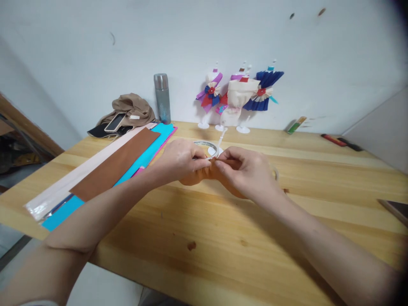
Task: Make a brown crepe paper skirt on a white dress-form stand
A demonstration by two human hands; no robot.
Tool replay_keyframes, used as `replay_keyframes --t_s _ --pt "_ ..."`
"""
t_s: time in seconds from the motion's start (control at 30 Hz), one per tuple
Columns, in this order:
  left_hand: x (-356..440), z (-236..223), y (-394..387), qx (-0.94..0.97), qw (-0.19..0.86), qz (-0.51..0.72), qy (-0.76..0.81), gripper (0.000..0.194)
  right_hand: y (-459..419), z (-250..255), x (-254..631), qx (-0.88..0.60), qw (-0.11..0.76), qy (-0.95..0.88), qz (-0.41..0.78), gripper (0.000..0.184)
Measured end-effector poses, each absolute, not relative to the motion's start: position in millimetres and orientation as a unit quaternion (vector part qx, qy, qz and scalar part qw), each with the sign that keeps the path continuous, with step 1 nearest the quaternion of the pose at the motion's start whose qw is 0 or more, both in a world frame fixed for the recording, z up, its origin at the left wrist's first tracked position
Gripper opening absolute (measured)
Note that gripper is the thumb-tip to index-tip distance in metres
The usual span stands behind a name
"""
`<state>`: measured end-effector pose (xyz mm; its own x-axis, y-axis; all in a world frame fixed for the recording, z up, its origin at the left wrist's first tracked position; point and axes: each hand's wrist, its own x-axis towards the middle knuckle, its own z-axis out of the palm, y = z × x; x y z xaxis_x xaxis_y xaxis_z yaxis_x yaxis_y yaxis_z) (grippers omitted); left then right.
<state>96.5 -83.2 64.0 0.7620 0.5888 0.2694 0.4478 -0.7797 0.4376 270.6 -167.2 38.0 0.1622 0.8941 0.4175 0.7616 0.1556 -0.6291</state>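
Observation:
Over the middle of the table, my left hand [180,159] and my right hand [251,170] are close together, fingers closed in a pinch. Between them they grip a piece of orange-brown crepe paper [199,176], bunched at its upper edge and hanging below the fingers. Just behind the fingertips is a roll of tape [216,148], partly covered by my left hand. A thin white stand [222,137] rises beside the roll; the fingers hide part of it.
Dressed white figures [237,93] stand by the wall, next to a grey thermos [163,100]. Crepe paper sheets [114,165] lie at left, below a brown cloth [134,106] and a phone [115,122]. Red and black pens [333,140] and a green-labelled item [296,126] lie right.

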Motion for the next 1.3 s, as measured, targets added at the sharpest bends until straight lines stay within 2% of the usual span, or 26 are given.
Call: replay_keyframes --t_s 0.3,0.5,0.7,1.07,1.3 --pt "97.2 65.0 -82.1 0.922 0.184 0.190 0.281 0.030 -166.7 37.7 271.7 -0.594 0.402 -0.685 0.128 0.014" --pt "96.3 65.1 -80.2 0.926 0.175 0.201 0.267 0.030 -165.4 39.4 273.1 -0.613 0.423 -0.648 0.157 0.013" --pt "95.5 64.7 -81.0 0.930 0.142 0.194 0.277 0.028 -165.6 41.3 273.2 -0.641 0.407 -0.635 0.141 0.016" --pt "95.4 64.7 -81.9 0.931 0.153 0.195 0.269 0.027 -162.4 43.2 272.5 -0.676 0.401 -0.584 0.202 0.014" --pt "95.9 64.9 -82.4 0.929 0.163 0.191 0.274 0.026 -160.8 39.4 277.2 -0.655 0.402 -0.610 0.192 0.016"
